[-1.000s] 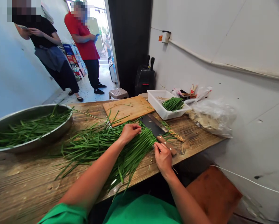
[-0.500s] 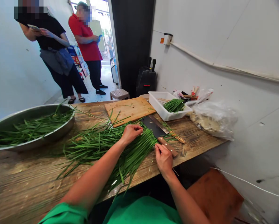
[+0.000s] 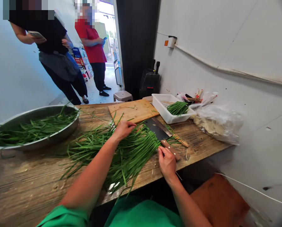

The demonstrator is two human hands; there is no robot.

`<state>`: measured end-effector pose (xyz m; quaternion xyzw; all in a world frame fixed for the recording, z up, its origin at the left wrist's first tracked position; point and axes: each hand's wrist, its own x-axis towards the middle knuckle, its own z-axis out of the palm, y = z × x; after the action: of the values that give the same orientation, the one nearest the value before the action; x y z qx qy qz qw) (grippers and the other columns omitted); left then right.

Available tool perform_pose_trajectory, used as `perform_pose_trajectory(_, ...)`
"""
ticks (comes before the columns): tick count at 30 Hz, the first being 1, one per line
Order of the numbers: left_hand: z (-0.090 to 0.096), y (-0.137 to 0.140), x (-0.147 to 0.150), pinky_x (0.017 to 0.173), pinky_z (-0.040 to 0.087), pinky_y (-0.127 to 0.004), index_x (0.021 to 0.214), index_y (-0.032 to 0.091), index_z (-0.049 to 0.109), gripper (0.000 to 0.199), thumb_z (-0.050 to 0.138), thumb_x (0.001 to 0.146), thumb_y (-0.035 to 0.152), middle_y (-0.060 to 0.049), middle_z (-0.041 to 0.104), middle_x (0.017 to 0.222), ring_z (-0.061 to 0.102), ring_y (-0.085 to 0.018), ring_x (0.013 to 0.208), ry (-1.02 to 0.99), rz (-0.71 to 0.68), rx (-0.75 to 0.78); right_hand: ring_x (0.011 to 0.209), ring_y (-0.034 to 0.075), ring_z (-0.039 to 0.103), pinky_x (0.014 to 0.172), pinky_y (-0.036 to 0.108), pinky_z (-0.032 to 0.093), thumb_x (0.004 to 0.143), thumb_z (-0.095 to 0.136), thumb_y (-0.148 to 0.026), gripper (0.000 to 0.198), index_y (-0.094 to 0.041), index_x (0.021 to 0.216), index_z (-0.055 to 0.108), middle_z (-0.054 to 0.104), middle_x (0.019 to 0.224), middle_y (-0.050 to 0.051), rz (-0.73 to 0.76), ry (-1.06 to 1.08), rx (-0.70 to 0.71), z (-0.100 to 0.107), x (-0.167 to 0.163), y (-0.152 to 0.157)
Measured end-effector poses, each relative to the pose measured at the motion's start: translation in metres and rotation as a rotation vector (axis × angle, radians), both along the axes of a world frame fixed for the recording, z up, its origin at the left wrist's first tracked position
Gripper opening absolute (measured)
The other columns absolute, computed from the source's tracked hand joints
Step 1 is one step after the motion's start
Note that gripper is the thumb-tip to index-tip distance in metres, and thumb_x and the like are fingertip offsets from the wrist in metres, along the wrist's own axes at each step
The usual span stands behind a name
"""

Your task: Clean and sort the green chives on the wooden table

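Observation:
A wide bunch of green garlic chives [image 3: 133, 151] lies on the wooden table, its cut stalk ends lined up toward the right. My right hand [image 3: 166, 160] is closed in a pinch at the near corner of those ends. From under its wrist pokes a thin bamboo skewer [image 3: 179, 176], mostly hidden by the hand. Above the leafy part, my left hand [image 3: 125, 129] has its fingers pinched together; whatever they hold is not visible. Close beside the stalk ends rests a cleaver [image 3: 157, 128] with a brown handle, partly next to my right hand.
At left stands a large metal basin [image 3: 37, 142] of loose chives. Behind the bunch lies a cutting board [image 3: 133, 111]. A white plastic tray [image 3: 171, 119] holds chives and skewers. More skewers [image 3: 180, 140] and a plastic bag [image 3: 216, 124] lie right. Two people [image 3: 93, 47] stand beyond.
My left hand has moved left and slightly up over the chives. My right hand keeps its place at the stalk ends. The person in black has lowered one hand from the phone.

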<state>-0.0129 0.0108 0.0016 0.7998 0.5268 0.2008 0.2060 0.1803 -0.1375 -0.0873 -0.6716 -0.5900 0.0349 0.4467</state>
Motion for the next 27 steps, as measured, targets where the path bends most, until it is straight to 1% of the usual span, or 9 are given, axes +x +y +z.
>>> perform_pose_trajectory(2, 0.004, 0.007, -0.013, 0.071, 0.041, -0.024, 0.09, 0.019, 0.07, 0.027, 0.05, 0.075, 0.029, -0.004, 0.069, 0.086, 0.06, -0.017, 0.079, 0.108, 0.124, 0.152, 0.075, 0.017, 0.061, 0.072, 0.026, 0.046, 0.087, 0.038, -0.027, 0.031, -0.016, 0.091, 0.067, 0.066, 0.082, 0.007, 0.002, 0.009, 0.002, -0.001, 0.0, 0.0)
perform_pose_trajectory(3, 0.004, 0.009, -0.017, 0.072, 0.041, -0.024, 0.086, 0.02, 0.071, 0.025, 0.051, 0.074, 0.029, -0.005, 0.069, 0.087, 0.06, -0.017, 0.08, 0.172, 0.124, 0.186, 0.075, 0.017, 0.061, 0.072, 0.026, 0.046, 0.086, 0.038, -0.027, 0.031, -0.016, 0.091, 0.067, 0.066, 0.081, 0.007, 0.001, 0.012, 0.001, -0.002, 0.0, 0.0)
perform_pose_trajectory(6, -0.003, 0.009, -0.02, 0.074, 0.04, -0.027, 0.081, 0.021, 0.07, 0.019, 0.055, 0.072, 0.03, -0.006, 0.068, 0.084, 0.059, -0.02, 0.083, 0.394, 0.071, 0.198, 0.075, 0.017, 0.061, 0.071, 0.026, 0.046, 0.086, 0.039, -0.028, 0.03, -0.016, 0.091, 0.067, 0.066, 0.08, 0.007, -0.002, 0.019, -0.006, -0.003, 0.001, 0.001)
perform_pose_trajectory(9, -0.013, 0.006, -0.015, 0.078, 0.039, -0.034, 0.088, 0.021, 0.068, 0.024, 0.059, 0.069, 0.032, -0.011, 0.067, 0.087, 0.058, -0.027, 0.089, 0.55, 0.096, 0.194, 0.075, 0.017, 0.062, 0.071, 0.026, 0.046, 0.087, 0.039, -0.028, 0.031, -0.016, 0.091, 0.067, 0.066, 0.081, 0.007, 0.006, 0.029, -0.005, -0.004, 0.001, 0.001)
perform_pose_trajectory(13, -0.019, 0.007, -0.014, 0.078, 0.04, -0.034, 0.105, 0.019, 0.06, 0.039, 0.061, 0.069, 0.033, -0.012, 0.065, 0.097, 0.058, -0.026, 0.093, 0.489, 0.125, 0.184, 0.075, 0.017, 0.062, 0.072, 0.026, 0.047, 0.087, 0.039, -0.029, 0.031, -0.016, 0.091, 0.067, 0.066, 0.081, 0.007, 0.008, 0.029, -0.001, -0.004, 0.001, 0.001)
perform_pose_trajectory(16, -0.017, 0.011, -0.019, 0.072, 0.042, -0.027, 0.095, 0.016, 0.064, 0.028, 0.052, 0.076, 0.032, -0.011, 0.066, 0.091, 0.06, -0.022, 0.085, 0.375, 0.181, 0.151, 0.076, 0.017, 0.062, 0.073, 0.026, 0.047, 0.087, 0.039, -0.028, 0.031, -0.016, 0.091, 0.067, 0.067, 0.082, 0.007, 0.006, 0.029, 0.0, -0.003, 0.0, 0.001)
perform_pose_trajectory(19, -0.015, 0.014, -0.022, 0.069, 0.042, -0.025, 0.079, 0.017, 0.068, 0.019, 0.054, 0.073, 0.027, -0.009, 0.068, 0.083, 0.061, -0.02, 0.079, 0.393, 0.146, 0.101, 0.076, 0.017, 0.062, 0.073, 0.027, 0.047, 0.087, 0.039, -0.028, 0.031, -0.016, 0.091, 0.067, 0.067, 0.082, 0.007, 0.008, 0.025, -0.001, -0.002, 0.0, 0.001)
perform_pose_trajectory(23, -0.017, 0.011, -0.021, 0.068, 0.042, -0.025, 0.08, 0.019, 0.07, 0.019, 0.056, 0.069, 0.024, -0.01, 0.068, 0.084, 0.061, -0.021, 0.081, 0.452, 0.078, 0.098, 0.076, 0.017, 0.062, 0.073, 0.027, 0.047, 0.087, 0.039, -0.028, 0.031, -0.015, 0.091, 0.067, 0.067, 0.082, 0.008, 0.006, 0.025, -0.009, 0.0, -0.001, 0.0)
perform_pose_trajectory(27, -0.016, 0.009, -0.018, 0.068, 0.042, -0.027, 0.078, 0.019, 0.071, 0.021, 0.051, 0.071, 0.023, -0.011, 0.068, 0.082, 0.061, -0.023, 0.081, 0.462, 0.118, 0.188, 0.077, 0.017, 0.062, 0.074, 0.027, 0.047, 0.087, 0.039, -0.028, 0.031, -0.016, 0.091, 0.067, 0.067, 0.082, 0.008, 0.004, 0.028, -0.005, 0.001, -0.001, 0.0)
